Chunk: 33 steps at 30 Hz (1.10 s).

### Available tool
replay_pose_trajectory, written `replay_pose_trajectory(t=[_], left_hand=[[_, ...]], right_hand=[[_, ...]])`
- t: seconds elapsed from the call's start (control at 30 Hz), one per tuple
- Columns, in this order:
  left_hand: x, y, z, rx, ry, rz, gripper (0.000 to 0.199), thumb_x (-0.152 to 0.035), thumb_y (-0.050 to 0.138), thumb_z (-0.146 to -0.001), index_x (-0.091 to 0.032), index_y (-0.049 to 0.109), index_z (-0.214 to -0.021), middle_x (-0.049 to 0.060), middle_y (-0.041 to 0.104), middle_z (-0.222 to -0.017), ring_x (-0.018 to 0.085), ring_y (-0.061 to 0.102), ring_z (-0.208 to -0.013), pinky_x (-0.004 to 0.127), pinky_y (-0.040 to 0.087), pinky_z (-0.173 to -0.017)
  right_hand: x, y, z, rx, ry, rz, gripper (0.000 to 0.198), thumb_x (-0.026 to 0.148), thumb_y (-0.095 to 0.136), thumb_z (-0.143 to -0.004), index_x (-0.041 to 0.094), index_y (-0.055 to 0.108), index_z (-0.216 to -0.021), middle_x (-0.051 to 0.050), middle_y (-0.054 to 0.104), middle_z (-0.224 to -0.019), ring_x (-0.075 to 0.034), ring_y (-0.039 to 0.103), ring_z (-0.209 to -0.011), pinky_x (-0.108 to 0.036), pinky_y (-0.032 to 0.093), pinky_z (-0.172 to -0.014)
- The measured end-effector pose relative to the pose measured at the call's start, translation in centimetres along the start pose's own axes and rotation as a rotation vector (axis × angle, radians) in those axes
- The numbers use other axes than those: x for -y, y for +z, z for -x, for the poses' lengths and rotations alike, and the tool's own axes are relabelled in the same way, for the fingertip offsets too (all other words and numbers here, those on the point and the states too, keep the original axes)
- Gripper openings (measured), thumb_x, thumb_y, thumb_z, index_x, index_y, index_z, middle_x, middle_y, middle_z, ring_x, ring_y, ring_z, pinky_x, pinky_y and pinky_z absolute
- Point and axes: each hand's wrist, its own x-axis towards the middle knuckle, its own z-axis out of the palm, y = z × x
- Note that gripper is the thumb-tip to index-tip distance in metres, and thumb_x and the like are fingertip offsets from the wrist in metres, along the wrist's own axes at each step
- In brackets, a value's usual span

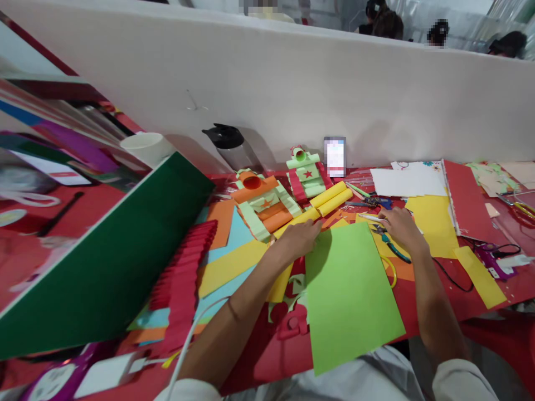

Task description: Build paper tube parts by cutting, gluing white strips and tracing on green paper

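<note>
A light-green sheet of paper point(351, 295) lies in front of me, its near edge reaching past the table's edge. My left hand point(298, 238) is closed at the sheet's upper left corner, its fingertips partly hidden. Just beyond that hand are yellow paper rolls point(332, 197). My right hand point(399, 225) grips a slim white pen point(370, 217), which points left above the sheet's far edge. Beneath this hand lie teal-handled pliers point(395, 248) and yellow paper point(432, 223). Two models of rolled paper, one orange and green point(265, 206), one red and green point(307, 172), stand at the back.
A dark green board point(112, 250) leans at left beside pleated red paper point(184, 284). Behind are a bottle point(232, 145), a white cup point(148, 147) and a phone point(335, 157) against the partition point(292, 83). A white cable point(188, 340) runs near my left forearm. Scissors point(522, 209) lie far right.
</note>
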Motion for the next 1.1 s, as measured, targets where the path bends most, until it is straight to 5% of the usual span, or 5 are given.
replay_pose_trajectory(t=[0.43, 0.63, 0.8, 0.93, 1.1], left_hand=[[0.2, -0.2, -0.1, -0.003, -0.006, 0.013, 0.037, -0.023, 0.057, -0.093, -0.018, 0.055, -0.129, 0.018, 0.069, -0.125, 0.033, 0.072, -0.109, 0.041, 0.055, -0.087], [0.5, 0.2, -0.5, -0.062, 0.046, 0.015, 0.042, -0.022, 0.057, -0.091, -0.017, 0.056, -0.133, 0.018, 0.069, -0.127, 0.032, 0.069, -0.111, 0.038, 0.053, -0.085], [0.5, -0.1, -0.4, -0.120, 0.205, 0.035, 0.024, -0.009, 0.054, -0.081, -0.018, 0.066, -0.101, 0.015, 0.071, -0.106, 0.031, 0.067, -0.107, 0.036, 0.050, -0.084], [1.6, -1.4, 0.5, -0.038, 0.277, 0.275, 0.022, -0.013, 0.051, -0.079, -0.021, 0.063, -0.095, 0.006, 0.070, -0.089, 0.023, 0.064, -0.080, 0.032, 0.045, -0.070], [3.9, -2.8, 1.2, -0.297, 0.318, 0.760, 0.015, -0.034, 0.061, -0.085, -0.021, 0.065, -0.092, 0.004, 0.071, -0.090, 0.022, 0.063, -0.082, 0.032, 0.051, -0.074]], right_hand=[[1.1, -0.5, 0.0, -0.008, -0.025, -0.044, 0.018, 0.019, 0.058, -0.103, 0.020, 0.075, -0.108, -0.008, 0.079, -0.104, -0.025, 0.066, -0.098, -0.033, 0.036, -0.084], [0.0, -0.5, -0.4, -0.123, 0.029, -0.155, 0.020, 0.021, 0.056, -0.102, 0.020, 0.076, -0.106, -0.008, 0.080, -0.105, -0.024, 0.069, -0.095, -0.033, 0.041, -0.084], [-2.6, -0.8, 0.1, -0.273, 0.167, -0.230, 0.020, 0.024, 0.057, -0.098, 0.021, 0.075, -0.106, -0.008, 0.080, -0.104, -0.023, 0.070, -0.089, -0.032, 0.045, -0.079], [-4.4, -1.1, 0.8, -0.327, 0.212, -0.303, 0.019, 0.029, 0.059, -0.096, 0.022, 0.075, -0.103, -0.007, 0.080, -0.100, -0.023, 0.070, -0.084, -0.031, 0.046, -0.078], [-3.9, -2.3, 1.7, -0.233, 0.151, -0.412, 0.024, 0.035, 0.059, -0.095, 0.021, 0.075, -0.105, -0.007, 0.080, -0.097, -0.022, 0.070, -0.085, -0.030, 0.046, -0.077]])
